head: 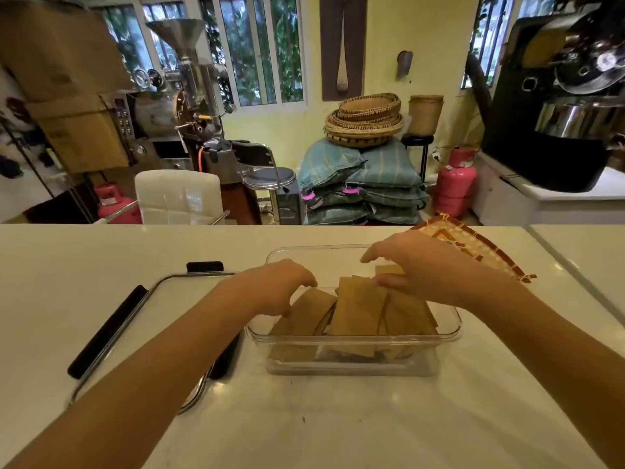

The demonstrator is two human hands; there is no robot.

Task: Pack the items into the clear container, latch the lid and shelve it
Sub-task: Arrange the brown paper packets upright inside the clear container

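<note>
Brown paper packets [355, 308] are being stood on edge inside the clear container [351, 358] on the white counter [338, 428]; one is being pinched by the right hand [416, 265]; the left hand [280, 282], fingers loosely curled, is being rested on another; the lid [111, 330] is lying alongside.

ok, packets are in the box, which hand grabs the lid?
Left. The lid lies beside the box on that side, under the left forearm. The left hand seems free; the right hand touches packets.
</note>
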